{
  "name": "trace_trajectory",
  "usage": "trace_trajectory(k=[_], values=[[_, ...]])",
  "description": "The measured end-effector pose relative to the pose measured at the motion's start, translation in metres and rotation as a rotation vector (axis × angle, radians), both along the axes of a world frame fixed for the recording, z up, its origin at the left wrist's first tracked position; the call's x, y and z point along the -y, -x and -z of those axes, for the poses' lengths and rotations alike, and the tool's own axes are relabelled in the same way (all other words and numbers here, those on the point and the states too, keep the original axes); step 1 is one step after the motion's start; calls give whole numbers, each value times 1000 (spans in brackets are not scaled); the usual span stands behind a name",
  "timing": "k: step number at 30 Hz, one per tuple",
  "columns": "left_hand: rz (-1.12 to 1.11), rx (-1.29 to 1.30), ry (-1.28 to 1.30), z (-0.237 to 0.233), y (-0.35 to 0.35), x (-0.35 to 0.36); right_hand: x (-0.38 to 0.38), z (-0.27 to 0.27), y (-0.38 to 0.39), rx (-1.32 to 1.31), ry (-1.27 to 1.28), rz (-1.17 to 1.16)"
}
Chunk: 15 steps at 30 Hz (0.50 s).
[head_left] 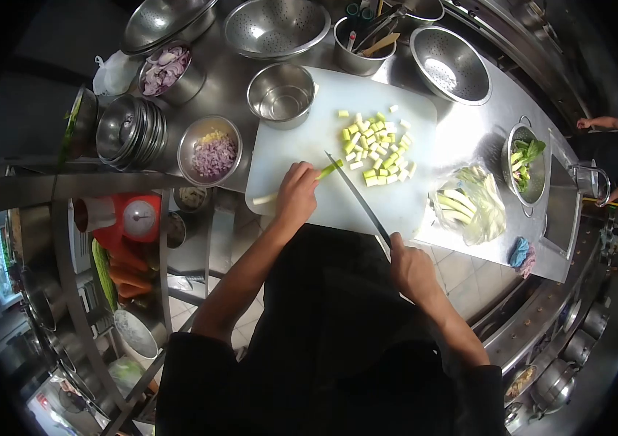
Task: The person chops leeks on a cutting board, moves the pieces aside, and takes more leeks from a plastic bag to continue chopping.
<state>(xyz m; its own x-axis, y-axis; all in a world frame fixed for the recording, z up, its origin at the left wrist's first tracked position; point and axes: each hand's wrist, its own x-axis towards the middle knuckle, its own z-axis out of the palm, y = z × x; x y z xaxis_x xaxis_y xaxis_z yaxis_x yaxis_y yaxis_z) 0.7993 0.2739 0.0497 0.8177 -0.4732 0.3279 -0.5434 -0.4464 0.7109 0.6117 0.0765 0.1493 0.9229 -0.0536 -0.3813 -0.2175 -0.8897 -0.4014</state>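
My left hand (pixel 297 193) presses a long pale green leek stalk (pixel 328 171) down on the white cutting board (pixel 302 142). My right hand (pixel 411 267) grips the handle of a long knife (pixel 356 195), whose tip rests on the stalk just right of my left fingers. A pile of cut green and white leek pieces (pixel 378 149) lies on the board beyond the blade. An empty steel bowl (pixel 281 94) stands at the board's far left corner.
A clear bag of leek stalks (pixel 469 203) lies right of the board, with a colander of greens (pixel 526 163) beyond. Bowls of chopped shallot (pixel 211 151) and sliced onion (pixel 167 71), stacked bowls (pixel 131 131), colanders and a utensil pot (pixel 363 43) ring the steel counter. Another person (pixel 614 149) stands far right.
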Motion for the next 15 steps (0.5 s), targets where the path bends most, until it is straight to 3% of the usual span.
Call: trace_trajectory(k=[4, 9, 11, 15], values=[[54, 5, 6, 5, -3, 4, -3, -6, -13, -84, 18, -24], [83, 68, 29, 5, -2, 4, -3, 55, -42, 39, -66, -9], [13, -47, 165, 1, -1, 3, -3, 57, -47, -5, -167, 107], [-43, -115, 108, 4, -14, -11, 10, 48, -30, -53, -351, 238]])
